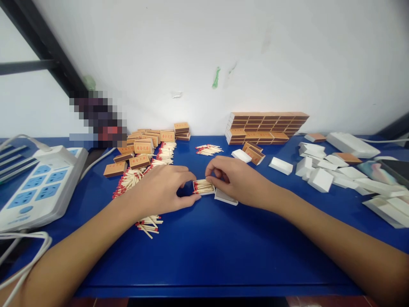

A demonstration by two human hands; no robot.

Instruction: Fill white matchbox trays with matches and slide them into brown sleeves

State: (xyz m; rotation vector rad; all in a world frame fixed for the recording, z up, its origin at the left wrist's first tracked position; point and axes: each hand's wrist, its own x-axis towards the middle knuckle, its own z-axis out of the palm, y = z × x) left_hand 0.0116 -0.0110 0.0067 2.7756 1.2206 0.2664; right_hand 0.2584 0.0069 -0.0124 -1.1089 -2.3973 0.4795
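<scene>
A small white matchbox tray [203, 187] filled with red-tipped matches lies on the blue table [204, 256] between my hands. My left hand [161, 189] curls round its left end, thumb under the near edge. My right hand [234, 177] pinches its right end with fingers bent over the matches. A white box part [225, 197] lies just under my right hand. Loose matches [148, 224] lie beneath my left wrist.
Brown matchbox sleeves [142, 149] and a heap of matches [140, 175] lie at the left. A neat stack of boxes [265, 127] stands against the wall. White trays [322, 170] spread at the right. A power strip [41, 183] sits far left.
</scene>
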